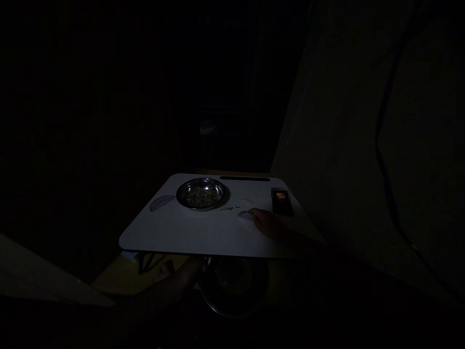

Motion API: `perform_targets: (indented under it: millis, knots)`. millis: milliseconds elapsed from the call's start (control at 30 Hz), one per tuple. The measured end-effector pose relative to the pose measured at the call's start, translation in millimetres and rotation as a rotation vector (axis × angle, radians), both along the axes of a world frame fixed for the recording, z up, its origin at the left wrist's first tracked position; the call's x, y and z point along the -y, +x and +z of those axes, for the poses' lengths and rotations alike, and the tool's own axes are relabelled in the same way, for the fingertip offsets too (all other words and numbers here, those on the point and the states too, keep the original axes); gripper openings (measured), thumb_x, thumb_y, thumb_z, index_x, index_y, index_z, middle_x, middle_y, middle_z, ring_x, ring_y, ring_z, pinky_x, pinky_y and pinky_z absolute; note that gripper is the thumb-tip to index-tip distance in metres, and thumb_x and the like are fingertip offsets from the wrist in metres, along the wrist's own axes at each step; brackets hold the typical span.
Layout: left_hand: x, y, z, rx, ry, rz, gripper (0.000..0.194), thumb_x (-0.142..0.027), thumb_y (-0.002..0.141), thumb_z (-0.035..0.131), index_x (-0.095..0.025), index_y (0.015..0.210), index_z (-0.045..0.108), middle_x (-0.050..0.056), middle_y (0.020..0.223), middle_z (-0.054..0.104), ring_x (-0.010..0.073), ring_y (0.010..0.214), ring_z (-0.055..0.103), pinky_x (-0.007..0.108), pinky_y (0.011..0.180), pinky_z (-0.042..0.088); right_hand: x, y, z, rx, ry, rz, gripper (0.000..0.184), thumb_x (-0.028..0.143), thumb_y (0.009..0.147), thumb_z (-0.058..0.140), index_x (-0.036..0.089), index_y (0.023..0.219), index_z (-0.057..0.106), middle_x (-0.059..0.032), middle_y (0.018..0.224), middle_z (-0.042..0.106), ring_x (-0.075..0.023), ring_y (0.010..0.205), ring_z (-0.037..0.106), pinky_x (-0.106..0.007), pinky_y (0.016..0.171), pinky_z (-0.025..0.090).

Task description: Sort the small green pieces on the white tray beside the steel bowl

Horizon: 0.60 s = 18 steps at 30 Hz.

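Observation:
My right hand (267,224) is over the right half of a small white table (203,237), its fingers closed at the edge of a clear half-round piece that looks like a protractor (245,215). A few small pale bits (228,209) lie just beyond it. To their left stands a shiny metal bowl (194,184) with speckled grains or seeds inside. Below the table's near edge, my left hand (189,272) is at the side of a larger metal bowl (220,310), seemingly gripping its rim. Shadow hides most of those fingers, and the lower bowl's contents are dim.
A second half-round clear piece with markings (162,203) lies at the table's left side. A dark phone-like object (282,202) rests near the right edge. A wall (341,160) with a hanging cable (379,160) stands at the right. The surroundings are very dark.

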<state>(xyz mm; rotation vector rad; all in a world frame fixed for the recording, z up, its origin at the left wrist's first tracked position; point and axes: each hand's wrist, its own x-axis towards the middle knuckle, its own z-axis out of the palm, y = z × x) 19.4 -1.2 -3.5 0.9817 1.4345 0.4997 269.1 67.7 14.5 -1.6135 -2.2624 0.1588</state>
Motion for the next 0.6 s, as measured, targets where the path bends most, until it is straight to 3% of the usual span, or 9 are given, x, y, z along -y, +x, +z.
perform_targets:
  millis: [267,433,600]
  knots:
    - [-5,5,-2.2,0.029,-0.024,0.033,0.017,-0.006,0.053,0.039,-0.016,0.065,0.046,-0.003,0.045,0.044,0.0119,0.042,0.044,0.024,0.045,0.036,-1,-6,-4.3,0.143,0.047,-0.019,0.03,0.012,0.076,0.032,0.014,0.101,0.048,-0.0078,0.095,0.055,-0.0147,0.086,0.049,-0.024,0.074,0.035]
    - [-3,4,-0.5,-0.07,-0.036,0.051,0.014,-0.005,0.053,0.038,-0.016,0.059,0.044,-0.003,0.039,0.039,0.0108,0.037,0.04,0.024,0.043,0.034,-7,-7,-8.8,0.188,0.051,-0.007,0.033,0.008,0.076,0.03,0.015,0.103,0.047,-0.0075,0.094,0.055,-0.0149,0.086,0.048,-0.024,0.074,0.034]
    - [-2,4,-6.8,-0.111,-0.004,0.127,0.013,-0.008,0.056,0.038,-0.017,0.063,0.044,-0.002,0.046,0.044,0.0114,0.04,0.043,0.024,0.042,0.035,-10,-8,-12.8,0.211,0.092,-0.004,0.033,0.009,0.076,0.03,0.015,0.103,0.048,-0.0073,0.093,0.056,-0.0154,0.086,0.048,-0.024,0.074,0.035]
